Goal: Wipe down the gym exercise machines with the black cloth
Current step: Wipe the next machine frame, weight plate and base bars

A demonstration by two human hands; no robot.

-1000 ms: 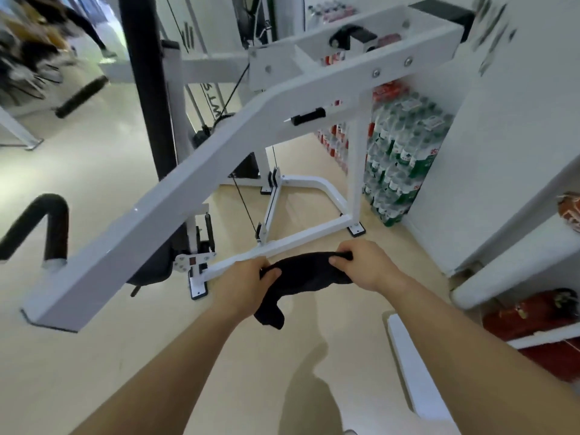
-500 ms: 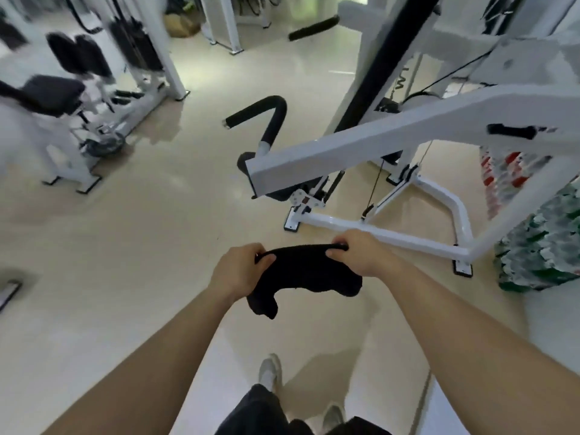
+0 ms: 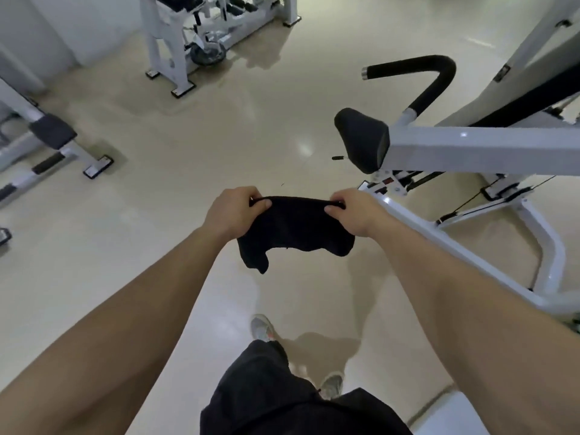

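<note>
Fingers [image 3: 263, 204]: curled on both hands, each thumb pressed against its forefinger and pinching the top hem of the black cloth [image 3: 293, 229]. They hold nothing else.
Left hand [image 3: 233, 211]: grips the cloth's 9 o'clock end, knuckles upward.
Right hand [image 3: 351, 213]: grips the 3 o'clock end, about level with the left hand.
Black cloth: held in the air before the person, upper edge pulled taut between the two hands. The lower edge hangs loose and uneven, with its longest flap at 7 o'clock. It touches no machine.
Nearest machine [image 3: 470, 150]: white frame at 2 o'clock from the hands, near the cloth but apart from it. Its floor rail [image 3: 439, 243] runs beneath the right forearm toward 4 o'clock.
Seat pad [image 3: 361, 139]: black, at the end of the white beam, at 1 o'clock.
Handle [image 3: 417, 67]: black padded bent bar, beyond the pad at 1 o'clock.
Far machine [image 3: 175, 42]: white, at 11 o'clock, well apart.
Bench [image 3: 53, 136]: white with black pads, at 9 o'clock by the frame edge.
Floor [image 3: 188, 152]: pale and glossy.
Person: bare forearms and dark legwear [image 3: 282, 397], with pale shoes [image 3: 262, 328] at 6 o'clock.
</note>
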